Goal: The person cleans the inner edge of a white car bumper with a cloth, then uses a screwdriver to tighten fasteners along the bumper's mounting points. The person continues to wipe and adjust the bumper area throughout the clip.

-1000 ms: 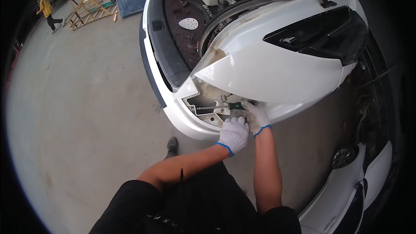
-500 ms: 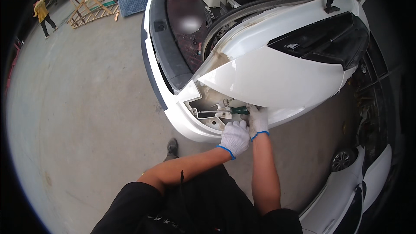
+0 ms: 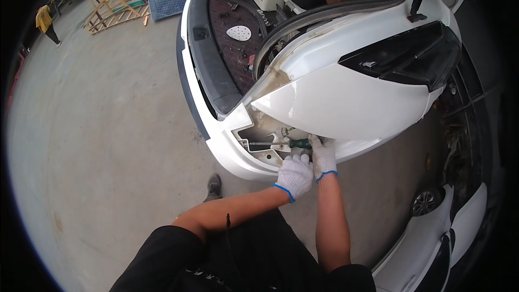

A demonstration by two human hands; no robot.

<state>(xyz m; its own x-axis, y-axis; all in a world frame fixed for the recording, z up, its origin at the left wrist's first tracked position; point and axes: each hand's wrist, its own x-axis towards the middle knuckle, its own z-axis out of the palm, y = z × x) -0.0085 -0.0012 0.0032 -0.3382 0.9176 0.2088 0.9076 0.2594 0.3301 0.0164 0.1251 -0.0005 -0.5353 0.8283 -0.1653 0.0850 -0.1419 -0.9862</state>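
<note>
A white car's rear corner stands in front of me, its bumper cover (image 3: 346, 103) pulled away from the body so that a cavity (image 3: 265, 135) is exposed. A screwdriver (image 3: 281, 144) with a green and black handle lies level, its shaft pointing left into that cavity. My right hand (image 3: 323, 156), in a white glove with a blue cuff, is closed on the handle end. My left hand (image 3: 295, 176), gloved the same, is curled into a fist just below it at the cavity's lower edge. What the fist holds, if anything, is hidden.
The open trunk (image 3: 238, 38) holds a white box and red items. A dark tail lamp (image 3: 411, 57) sits on the loose cover. A detached white panel (image 3: 432, 243) and a wheel (image 3: 427, 201) lie at the lower right. My shoe (image 3: 214, 185) rests on the concrete floor. Wooden frames (image 3: 116, 8) stand far left.
My head has shifted a little, so the car sits slightly lower in view. Both hands stay at the cavity with the screwdriver, hardly moved.
</note>
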